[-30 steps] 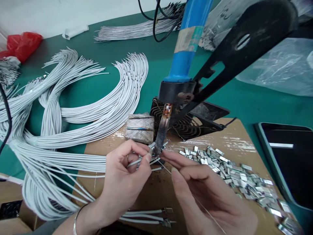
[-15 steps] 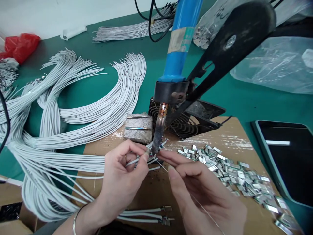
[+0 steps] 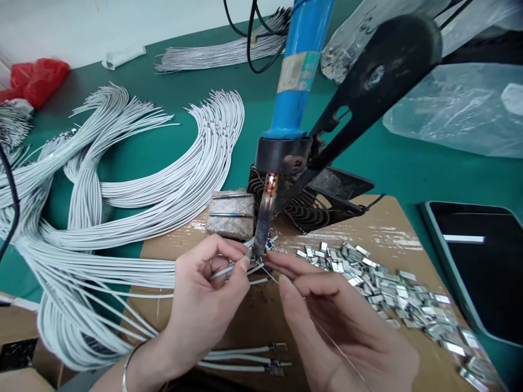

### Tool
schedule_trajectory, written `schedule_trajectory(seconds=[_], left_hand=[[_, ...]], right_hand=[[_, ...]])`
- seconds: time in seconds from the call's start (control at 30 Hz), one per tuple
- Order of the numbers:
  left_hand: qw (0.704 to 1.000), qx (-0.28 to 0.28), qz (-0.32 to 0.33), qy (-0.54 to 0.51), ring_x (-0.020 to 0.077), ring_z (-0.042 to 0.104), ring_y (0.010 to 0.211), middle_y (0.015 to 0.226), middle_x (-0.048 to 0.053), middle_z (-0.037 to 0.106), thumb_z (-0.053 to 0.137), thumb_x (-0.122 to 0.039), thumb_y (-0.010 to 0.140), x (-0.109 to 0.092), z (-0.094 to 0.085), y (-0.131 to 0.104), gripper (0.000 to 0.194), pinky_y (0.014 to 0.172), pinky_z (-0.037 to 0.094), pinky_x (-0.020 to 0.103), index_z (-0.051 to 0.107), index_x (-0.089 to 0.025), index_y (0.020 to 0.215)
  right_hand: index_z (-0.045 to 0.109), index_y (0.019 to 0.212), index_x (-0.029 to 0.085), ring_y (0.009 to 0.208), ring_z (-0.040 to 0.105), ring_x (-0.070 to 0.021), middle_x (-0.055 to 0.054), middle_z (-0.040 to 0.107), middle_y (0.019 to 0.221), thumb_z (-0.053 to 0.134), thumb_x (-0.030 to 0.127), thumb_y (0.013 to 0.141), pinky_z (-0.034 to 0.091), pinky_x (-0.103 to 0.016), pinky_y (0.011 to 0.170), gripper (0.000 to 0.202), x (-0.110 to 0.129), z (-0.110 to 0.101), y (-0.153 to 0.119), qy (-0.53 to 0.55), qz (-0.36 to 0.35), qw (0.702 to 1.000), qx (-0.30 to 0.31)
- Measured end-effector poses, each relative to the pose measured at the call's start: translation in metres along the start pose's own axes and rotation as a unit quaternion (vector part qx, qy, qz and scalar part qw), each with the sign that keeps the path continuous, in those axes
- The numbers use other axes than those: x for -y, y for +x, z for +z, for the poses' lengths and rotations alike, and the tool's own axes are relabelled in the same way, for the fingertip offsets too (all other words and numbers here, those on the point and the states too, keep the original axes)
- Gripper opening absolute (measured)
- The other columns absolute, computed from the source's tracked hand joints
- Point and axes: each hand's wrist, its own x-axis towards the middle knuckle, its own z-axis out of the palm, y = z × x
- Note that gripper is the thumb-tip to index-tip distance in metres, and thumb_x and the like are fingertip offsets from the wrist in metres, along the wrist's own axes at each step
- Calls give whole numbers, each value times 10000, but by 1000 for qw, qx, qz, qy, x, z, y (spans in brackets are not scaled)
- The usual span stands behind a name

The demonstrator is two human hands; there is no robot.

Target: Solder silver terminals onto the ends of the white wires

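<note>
A blue-handled soldering iron [image 3: 288, 103] hangs tip down in a black stand arm [image 3: 368, 81]. Just left of its tip, my left hand [image 3: 212, 294] is closed, thumb and finger pinching the end of a white cable [image 3: 223, 272]. My right hand [image 3: 330, 316] pinches a thin solder wire [image 3: 337, 348], whose end reaches the iron's tip from the right. What exactly touches the tip is too small to tell. Several white cables [image 3: 143, 271] run in from the left behind my left hand. Below, a few cables with metal connectors [image 3: 275, 367] lie on the brown board [image 3: 408, 239].
Small metal connectors [image 3: 379, 283] are heaped on the right, beside a phone [image 3: 478, 261]. A black fan [image 3: 306, 204] and a wrapped block [image 3: 231, 215] stand behind the iron. Bundles of white cable [image 3: 196, 179] cover the left. Plastic bags [image 3: 457, 109] lie at the back right.
The view has shifted slightly, so the iron and its stand appear a little further left. Both hands keep nearly the same pose at the iron's tip.
</note>
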Motion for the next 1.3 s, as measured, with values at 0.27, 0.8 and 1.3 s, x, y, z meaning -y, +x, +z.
schedule_trajectory(seconds=[0.27, 0.8, 1.3], left_hand=[[1000, -2, 7, 0, 19, 628, 645, 923, 26, 743, 727, -98, 878, 0, 0, -1, 112, 571, 446, 49, 694, -130, 777], [999, 3, 24, 34, 45, 643, 591, 822, 58, 745, 727, -89, 784, -13, 4, 5, 93, 527, 477, 61, 675, -90, 707], [1000, -2, -9, 5, 30, 660, 677, 921, 27, 753, 741, -111, 866, 1, -1, -1, 111, 614, 486, 57, 691, -130, 769]], right_hand=[[652, 859, 233, 1016, 793, -132, 17, 791, 1169, 719, 194, 972, 610, -137, 883, 137, -2, -3, 1, -13, -20, 1000, -7], [657, 858, 224, 1021, 794, -152, -5, 792, 1171, 722, 195, 967, 628, -168, 879, 130, -1, -2, 0, -36, -28, 999, -8], [644, 825, 232, 993, 779, -73, 64, 790, 1132, 708, 219, 985, 573, -95, 906, 173, -1, 2, 0, -32, -12, 999, -34]])
